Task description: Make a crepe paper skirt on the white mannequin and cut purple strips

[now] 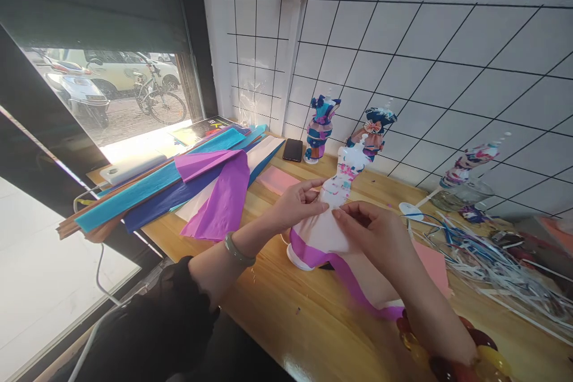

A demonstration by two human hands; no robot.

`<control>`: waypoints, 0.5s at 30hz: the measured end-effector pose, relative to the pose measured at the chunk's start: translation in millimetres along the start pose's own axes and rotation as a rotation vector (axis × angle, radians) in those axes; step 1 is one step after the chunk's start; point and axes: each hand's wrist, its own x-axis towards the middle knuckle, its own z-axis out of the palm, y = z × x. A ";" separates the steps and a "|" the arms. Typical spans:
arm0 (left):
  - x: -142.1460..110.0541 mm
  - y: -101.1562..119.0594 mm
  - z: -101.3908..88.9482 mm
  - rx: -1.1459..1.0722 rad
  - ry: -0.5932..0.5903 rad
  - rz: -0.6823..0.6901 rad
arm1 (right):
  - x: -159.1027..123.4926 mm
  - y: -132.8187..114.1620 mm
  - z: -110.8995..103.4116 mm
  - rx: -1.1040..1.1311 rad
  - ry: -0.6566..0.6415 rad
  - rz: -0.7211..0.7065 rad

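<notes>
Fingers point(358, 210) of both our hands are pressing at the waist of a white mannequin point(351, 161), which is standing on the wooden table point(264, 304). From the left, blue and brown paper strips point(161, 176) are lying near the window point(143, 89), with a purple sheet point(217, 191) draping over them. Our left hand point(293, 206) is pressing its thumb on the pale paper skirt point(324, 230), its other fingers curling beside the waist; how tightly they are gripping, we cannot tell. Beyond it, a phone point(292, 150) is resting beside a dressed figure point(319, 131), and another figure point(375, 116) is standing behind the mannequin. Our right hand point(380, 233) is pinching the skirt, thumb and forefinger clamping together on it, and the purple hem point(353, 286) is trailing rightward below. Farther right, a tilted figure point(470, 164) is showing by a glass jar point(472, 194), and pale ribbons point(483, 262) are tangling across the table.
</notes>
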 end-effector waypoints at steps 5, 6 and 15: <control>-1.2 1.8 1.2 0.029 -0.001 0.007 | -1.8 -3.9 -2.3 0.075 -0.072 -0.064; -1.3 1.9 1.4 0.028 -0.009 0.009 | -1.6 -3.8 -2.4 0.098 -0.087 -0.066; -0.6 2.1 1.0 0.022 -0.014 0.000 | -0.7 -1.8 -2.7 0.149 -0.118 -0.070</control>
